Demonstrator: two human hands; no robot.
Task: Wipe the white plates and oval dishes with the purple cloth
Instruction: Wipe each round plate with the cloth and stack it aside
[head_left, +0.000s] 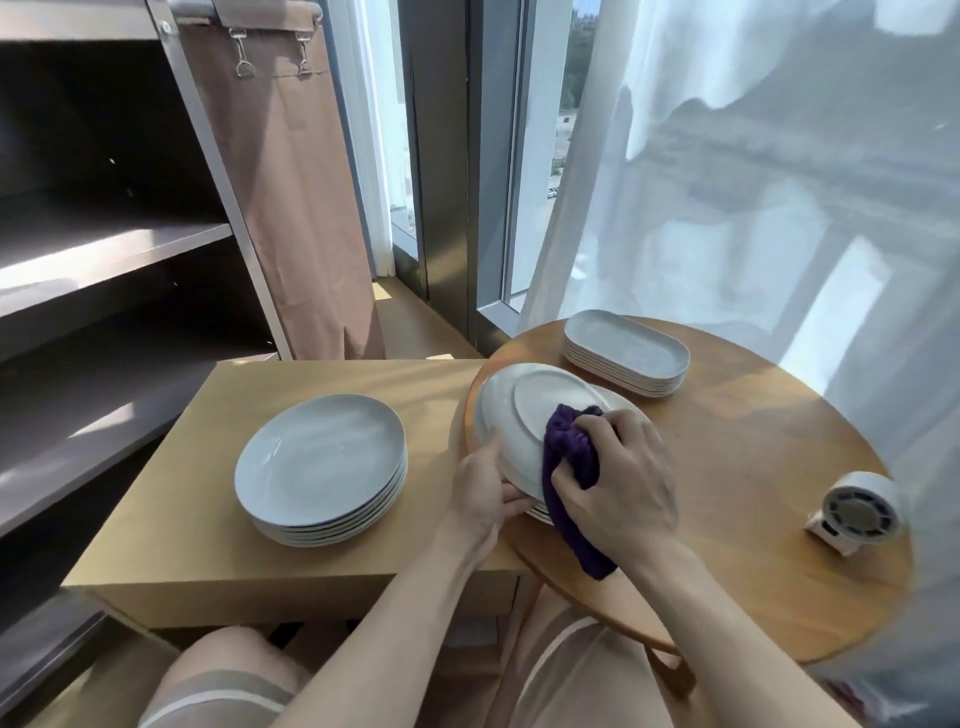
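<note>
Purple cloth (569, 467) clenched in R hand (618, 488), pressed on upturned white plate (519, 415). L hand (483, 499) grips plate's near rim. Plate stack (322, 467) left of L hand; oval dishes (626, 353) beyond R hand, on worktop (753, 467).

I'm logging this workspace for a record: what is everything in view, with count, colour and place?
held plate: one, white, underside up, tilted over the round table
plate stack: one stack, white, on the tan box
oval dishes: one stack, white, far side of the round table
purple cloth: one, purple, against the held plate's underside
small fan: one, white, right side of the round table
round table: one, brown wood, right
tan box: one, tan, left of the round table
shelf unit: one, dark, far left
sheer curtain: one, white, right
left hand: one, grips the held plate's rim
right hand: one, grips the purple cloth
</note>
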